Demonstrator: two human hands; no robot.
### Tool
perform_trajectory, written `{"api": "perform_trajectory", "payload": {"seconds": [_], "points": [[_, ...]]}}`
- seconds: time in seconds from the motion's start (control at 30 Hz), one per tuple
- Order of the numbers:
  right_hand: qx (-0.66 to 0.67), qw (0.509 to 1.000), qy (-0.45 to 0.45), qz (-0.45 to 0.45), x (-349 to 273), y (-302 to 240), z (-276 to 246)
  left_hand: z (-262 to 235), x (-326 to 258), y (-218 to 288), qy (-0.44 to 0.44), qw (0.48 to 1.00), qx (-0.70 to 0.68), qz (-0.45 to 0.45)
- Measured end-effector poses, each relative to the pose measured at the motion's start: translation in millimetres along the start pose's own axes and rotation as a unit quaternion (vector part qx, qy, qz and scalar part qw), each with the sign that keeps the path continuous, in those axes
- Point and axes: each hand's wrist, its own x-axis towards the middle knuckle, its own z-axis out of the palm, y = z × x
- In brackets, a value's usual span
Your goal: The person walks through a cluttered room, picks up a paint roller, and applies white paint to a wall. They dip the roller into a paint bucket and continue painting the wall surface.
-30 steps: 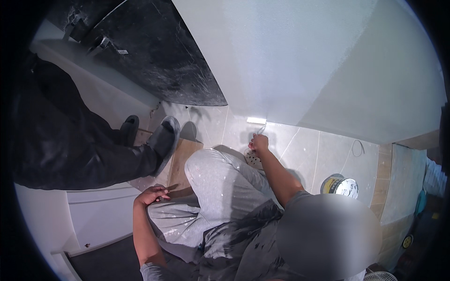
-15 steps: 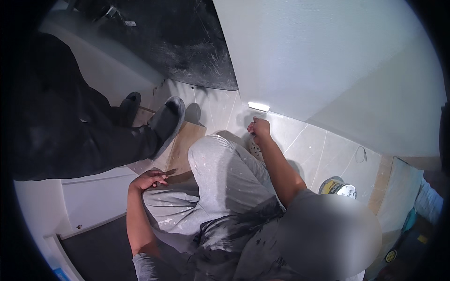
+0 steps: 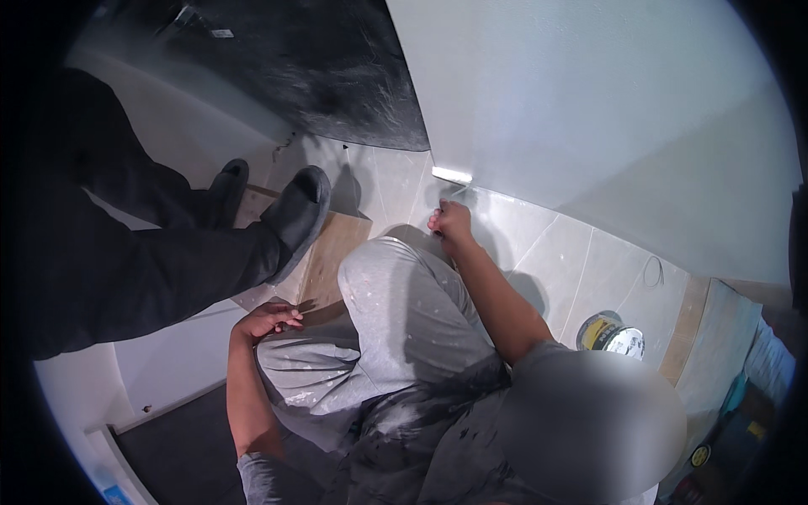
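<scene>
Two grips: our right hand (image 3: 452, 223) closes around a thin tool (image 3: 454, 195) at the wall's base; left hand (image 3: 268, 320), fingers curled, rests empty on our knee (image 3: 396, 286). An open tin (image 3: 612, 333) sits well apart.

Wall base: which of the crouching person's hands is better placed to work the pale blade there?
Right, probably: their right hand reaches the pale blade at the wall; the left hand rests by the knee.

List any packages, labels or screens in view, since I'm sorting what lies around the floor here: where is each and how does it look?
Round can: on the grey floor tiles, right of the crouching person; yellow and black label, shiny lid.
Small round yellow-and-black label: lower right edge, on dark items.
No screens visible.
</scene>
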Motion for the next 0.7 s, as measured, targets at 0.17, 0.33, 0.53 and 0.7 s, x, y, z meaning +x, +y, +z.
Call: {"api": "perform_trajectory", "payload": {"seconds": [0.17, 0.33, 0.53, 0.7], "points": [[0.032, 0.999, 0.012, -0.020, 61, 18, 4, 3, -3, 22, 0.017, 1.000, 0.012, -0.008], [0.092, 0.995, 0.027, 0.017, 27, 6, 46, 4, -2, 8, 0.008, 1.000, -0.012, -0.006], [0.070, 0.994, 0.085, 0.022, 54, 14, 46, 4, -4, 14, 0.008, 1.000, -0.018, 0.007], [0.083, 0.995, 0.048, 0.015, 36, 8, 33, 9, -8, 16, 0.011, 1.000, -0.021, -0.006]]}}
